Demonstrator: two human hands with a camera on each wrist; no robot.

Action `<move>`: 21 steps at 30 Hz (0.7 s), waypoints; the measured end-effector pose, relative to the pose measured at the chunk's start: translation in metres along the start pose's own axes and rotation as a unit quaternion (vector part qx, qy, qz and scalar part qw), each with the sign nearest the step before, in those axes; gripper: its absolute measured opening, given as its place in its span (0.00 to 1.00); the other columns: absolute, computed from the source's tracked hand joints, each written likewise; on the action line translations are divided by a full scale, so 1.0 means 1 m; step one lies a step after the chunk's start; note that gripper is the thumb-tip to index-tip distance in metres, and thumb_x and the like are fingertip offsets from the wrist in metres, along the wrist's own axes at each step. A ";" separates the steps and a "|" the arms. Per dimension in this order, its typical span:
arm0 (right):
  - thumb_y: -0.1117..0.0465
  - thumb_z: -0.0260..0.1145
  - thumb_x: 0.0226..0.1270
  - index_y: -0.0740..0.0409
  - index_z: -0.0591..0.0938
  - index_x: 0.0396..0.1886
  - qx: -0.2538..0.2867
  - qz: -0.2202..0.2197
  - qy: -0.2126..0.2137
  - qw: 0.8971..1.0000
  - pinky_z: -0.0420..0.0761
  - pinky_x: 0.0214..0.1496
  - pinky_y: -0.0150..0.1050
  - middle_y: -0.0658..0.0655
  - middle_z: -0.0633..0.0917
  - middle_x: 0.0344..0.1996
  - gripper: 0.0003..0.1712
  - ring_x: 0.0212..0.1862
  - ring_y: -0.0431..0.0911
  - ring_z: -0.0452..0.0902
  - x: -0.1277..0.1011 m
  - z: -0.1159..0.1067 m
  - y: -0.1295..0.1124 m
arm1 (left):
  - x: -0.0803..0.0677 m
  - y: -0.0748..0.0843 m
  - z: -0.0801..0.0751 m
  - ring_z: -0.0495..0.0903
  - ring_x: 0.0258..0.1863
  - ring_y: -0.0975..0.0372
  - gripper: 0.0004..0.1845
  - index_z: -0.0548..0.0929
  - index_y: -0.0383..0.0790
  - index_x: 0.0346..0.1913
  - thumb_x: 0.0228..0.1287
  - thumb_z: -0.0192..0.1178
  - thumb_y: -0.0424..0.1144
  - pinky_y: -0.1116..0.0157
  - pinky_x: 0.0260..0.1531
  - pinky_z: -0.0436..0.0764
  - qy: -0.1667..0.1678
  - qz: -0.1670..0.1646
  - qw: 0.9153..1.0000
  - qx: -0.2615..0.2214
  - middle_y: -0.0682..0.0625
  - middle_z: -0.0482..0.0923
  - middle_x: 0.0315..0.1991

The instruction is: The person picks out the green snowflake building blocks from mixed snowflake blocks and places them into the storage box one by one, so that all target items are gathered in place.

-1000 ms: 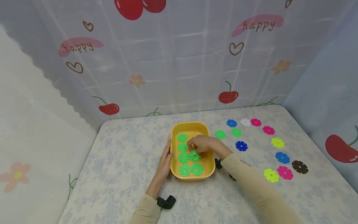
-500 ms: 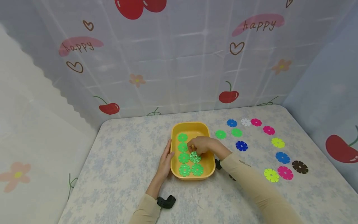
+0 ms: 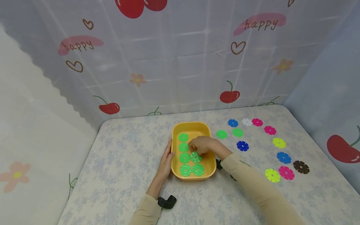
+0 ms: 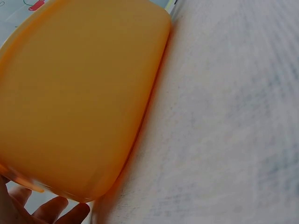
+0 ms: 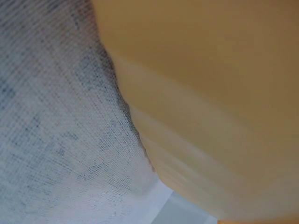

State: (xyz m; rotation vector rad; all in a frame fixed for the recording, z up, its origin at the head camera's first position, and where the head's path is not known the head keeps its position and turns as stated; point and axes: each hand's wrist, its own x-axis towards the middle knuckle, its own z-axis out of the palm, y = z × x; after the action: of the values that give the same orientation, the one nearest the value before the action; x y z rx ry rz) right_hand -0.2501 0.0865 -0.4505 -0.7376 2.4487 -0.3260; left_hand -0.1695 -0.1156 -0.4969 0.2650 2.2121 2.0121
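Note:
A yellow plastic basin [image 3: 208, 173] stands on the table, holding several green notched snowflake discs [image 3: 184, 158]. They form a column along its left side, with two more to the right of the lower ones. My left hand [image 3: 165, 164] holds the basin's left wall, thumb at the rim and fingers along the outside; in the left wrist view, fingertips [image 4: 74, 213] show by the basin's wall [image 4: 84, 93]. Reaching over the right rim, my right hand [image 3: 202, 144] pinches a green snowflake disc [image 3: 195, 157] inside, its fingertips partly hidden. That hand does not show in the right wrist view.
Right of the basin lie loose snowflake discs: two green [image 3: 222, 134], several blue [image 3: 242, 146], pink [image 3: 286, 172] and yellow [image 3: 272, 175], one white [image 3: 247, 122], one brown [image 3: 301, 167]. Another dark disc [image 3: 233, 177] is partly under the right forearm. A printed curtain [image 3: 180, 68] hangs behind the table.
The green disc at my right fingertips shifts and tilts slightly within the basin. Both hands stay in nearly the same places, and the other discs do not move.

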 end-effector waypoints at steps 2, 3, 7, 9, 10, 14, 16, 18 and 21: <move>0.78 0.62 0.55 0.49 0.80 0.35 -0.001 0.001 0.002 1.000 0.65 0.26 0.35 0.50 0.76 0.26 0.18 0.25 0.44 0.64 0.000 0.000 0.000 | 0.003 -0.007 0.000 0.39 0.79 0.53 0.31 0.44 0.42 0.79 0.79 0.36 0.32 0.49 0.76 0.45 0.004 0.003 1.000 -0.003 0.44 0.38 0.80; 0.78 0.62 0.55 0.50 0.80 0.35 0.000 0.002 0.002 1.000 0.65 0.25 0.35 0.50 0.75 0.26 0.18 0.24 0.44 0.64 0.000 0.000 0.000 | 0.004 -0.012 0.000 0.39 0.79 0.54 0.31 0.44 0.43 0.79 0.79 0.36 0.32 0.50 0.76 0.45 0.006 0.004 1.000 -0.004 0.45 0.38 0.80; 0.79 0.61 0.54 0.51 0.80 0.34 0.003 0.006 0.003 1.000 0.64 0.25 0.35 0.51 0.75 0.26 0.18 0.24 0.45 0.63 0.000 0.001 0.000 | 0.007 -0.025 0.000 0.39 0.79 0.57 0.30 0.45 0.47 0.79 0.79 0.37 0.34 0.51 0.76 0.45 0.013 0.009 1.000 -0.006 0.51 0.39 0.80; 0.79 0.61 0.54 0.52 0.80 0.34 0.002 0.007 0.004 1.000 0.63 0.25 0.35 0.51 0.75 0.26 0.17 0.23 0.45 0.62 0.000 0.001 0.000 | 0.007 -0.026 0.000 0.39 0.79 0.58 0.30 0.45 0.48 0.79 0.79 0.37 0.35 0.52 0.76 0.45 0.015 0.012 1.000 -0.007 0.52 0.40 0.80; 0.79 0.61 0.54 0.53 0.80 0.34 0.000 0.008 0.005 1.000 0.63 0.25 0.34 0.51 0.75 0.26 0.17 0.23 0.44 0.62 0.001 0.001 0.000 | 0.007 -0.027 0.000 0.40 0.79 0.58 0.30 0.45 0.49 0.79 0.79 0.37 0.35 0.52 0.77 0.45 0.015 0.013 1.000 -0.008 0.53 0.40 0.80; 0.78 0.61 0.56 0.53 0.80 0.34 -0.003 0.009 0.014 1.000 0.63 0.25 0.34 0.51 0.76 0.27 0.15 0.24 0.44 0.63 0.001 0.001 0.000 | 0.008 -0.027 0.001 0.40 0.79 0.57 0.30 0.46 0.50 0.79 0.79 0.37 0.35 0.51 0.76 0.44 0.016 0.015 1.000 -0.009 0.53 0.40 0.80; 0.78 0.61 0.56 0.54 0.80 0.35 0.007 0.002 0.024 1.000 0.64 0.26 0.34 0.51 0.77 0.28 0.15 0.25 0.44 0.64 -0.001 0.000 0.001 | 0.008 -0.027 0.001 0.39 0.79 0.57 0.30 0.46 0.51 0.79 0.79 0.37 0.36 0.51 0.76 0.44 0.016 0.012 1.000 -0.007 0.53 0.40 0.80; 0.78 0.61 0.56 0.55 0.80 0.36 0.018 -0.021 0.039 0.999 0.66 0.27 0.34 0.51 0.78 0.29 0.15 0.27 0.44 0.65 -0.004 -0.002 0.002 | 0.008 -0.027 0.001 0.40 0.79 0.57 0.30 0.45 0.50 0.79 0.79 0.37 0.35 0.51 0.76 0.45 0.015 0.009 1.000 -0.004 0.53 0.40 0.80; 0.77 0.61 0.59 0.57 0.81 0.39 0.041 -0.072 0.064 0.995 0.69 0.32 0.34 0.52 0.80 0.32 0.13 0.31 0.43 0.68 -0.013 -0.010 0.006 | 0.008 -0.023 0.000 0.39 0.79 0.57 0.30 0.44 0.48 0.79 0.79 0.37 0.34 0.52 0.76 0.45 0.011 0.006 1.000 -0.005 0.50 0.39 0.80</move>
State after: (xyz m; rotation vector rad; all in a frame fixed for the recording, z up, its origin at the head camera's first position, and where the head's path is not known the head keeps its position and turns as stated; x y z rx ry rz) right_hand -0.2497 0.0994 -0.4394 -0.8842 2.4888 -0.5402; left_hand -0.1775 -0.1157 -0.5202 0.2567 2.2196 2.0415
